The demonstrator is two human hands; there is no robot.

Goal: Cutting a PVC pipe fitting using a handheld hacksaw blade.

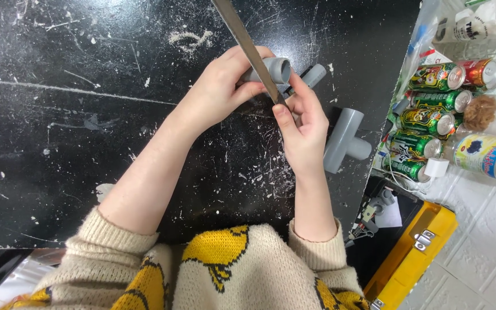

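At the upper centre of the frame, above a black tabletop [58, 143] dusted with pale shavings, a grey pipe fitting [274, 70] is gripped by the left hand [222, 92], whose fingers are curled around its body so that the open round end faces right. The lower end of a long flat metal file [248, 49] is pinched between the thumb and fingers of the right hand [302, 123], and the blade is laid slantwise across the mouth of the fitting, running up to the top edge of the frame. A second grey fitting, T-shaped [345, 140], lies on the tabletop just to the right of the right hand, apart from it.

At the right edge, off the tabletop, a cluster of drink cans [431, 123] is seen lying on their sides, mostly green with one red, their tops turned right; whether anything is inside them cannot be told. Beside them a clear plastic bottle [486, 155] lies on its side, its contents not discernible. At the lower right a yellow case [414, 255] with metal latches is seen, shut. Cream sleeves [110, 241] of a yellow-patterned sweater fill the bottom of the frame.
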